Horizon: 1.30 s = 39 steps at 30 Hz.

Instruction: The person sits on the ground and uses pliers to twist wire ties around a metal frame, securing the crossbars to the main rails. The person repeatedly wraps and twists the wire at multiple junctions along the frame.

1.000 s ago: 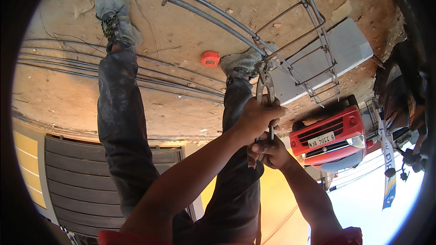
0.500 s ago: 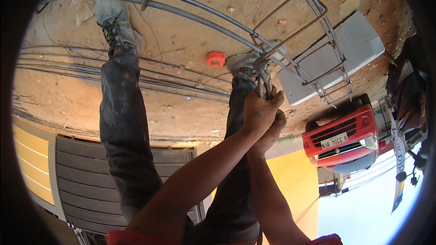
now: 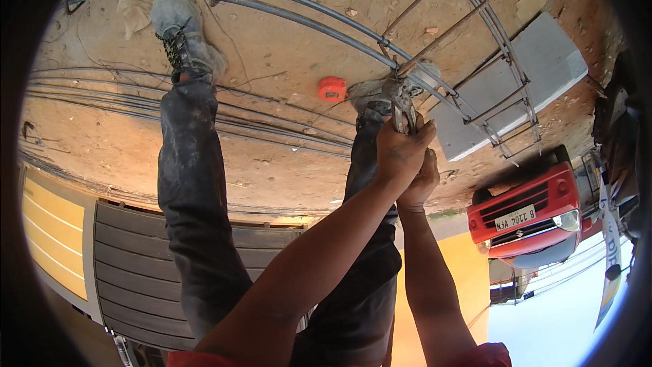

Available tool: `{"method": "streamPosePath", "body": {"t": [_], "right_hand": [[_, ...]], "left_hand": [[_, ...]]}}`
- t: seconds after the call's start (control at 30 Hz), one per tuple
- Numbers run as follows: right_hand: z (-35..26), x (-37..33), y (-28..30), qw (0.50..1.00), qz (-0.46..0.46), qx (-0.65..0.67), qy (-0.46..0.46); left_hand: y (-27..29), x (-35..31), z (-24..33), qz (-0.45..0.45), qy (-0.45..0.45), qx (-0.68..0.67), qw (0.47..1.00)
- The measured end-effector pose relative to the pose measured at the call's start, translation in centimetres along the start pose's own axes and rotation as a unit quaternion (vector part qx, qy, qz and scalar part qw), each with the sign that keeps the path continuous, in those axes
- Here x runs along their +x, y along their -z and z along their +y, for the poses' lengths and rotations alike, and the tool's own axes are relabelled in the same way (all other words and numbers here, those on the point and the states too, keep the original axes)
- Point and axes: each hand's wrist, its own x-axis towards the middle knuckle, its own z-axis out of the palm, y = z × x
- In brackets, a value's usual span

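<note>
Metal pincers reach up to a joint of a steel rebar cage, where a crossbar meets the long curved bars. My left hand is closed around the handles, thumb side toward the jaws. Just behind and to its right, my right hand is also closed, its fingers curled at the handle ends. The handle ends are mostly hidden by my hands. The jaws are at the joint, but I cannot make out any tie wire in them. Under the joint is my right shoe.
A red tape measure lies on the dirt beside my right shoe. Loose long bars run across the ground beneath my legs. A grey slab lies under the cage's right side. A red car and a dark slatted gate stand farther off.
The view has shifted, so the scene sits slightly farther right. Both hands stay closed on the pincers at the same joint, and the pincers tilt slightly differently.
</note>
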Motion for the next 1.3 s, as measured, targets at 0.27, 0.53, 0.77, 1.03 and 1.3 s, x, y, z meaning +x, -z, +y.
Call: {"method": "streamPosePath", "body": {"t": [0.27, 0.53, 0.77, 1.03, 1.3], "right_hand": [[1.1, 0.2, -0.5, 1.0, -0.003, 0.004, -0.02], [0.1, -4.2, -4.1, 0.968, -0.08, 0.021, -0.235], [-3.0, -3.9, -2.2, 0.725, -0.311, 0.479, -0.386], [-4.6, -3.6, -1.8, 0.376, -0.432, 0.729, -0.375], [-7.9, -8.8, -1.8, 0.975, -0.014, 0.18, -0.133]], "left_hand": [[-0.3, 0.6, -0.5, 0.008, -0.004, -0.017, 1.0], [0.5, 0.2, -1.6, 0.089, -0.034, 0.104, 0.99], [7.8, 1.6, 1.9, -0.194, 0.017, 0.216, 0.957], [8.1, 1.1, 4.3, -0.259, 0.266, -0.004, 0.928], [5.0, 0.8, 0.5, -0.047, 0.029, 0.288, 0.956]]}}
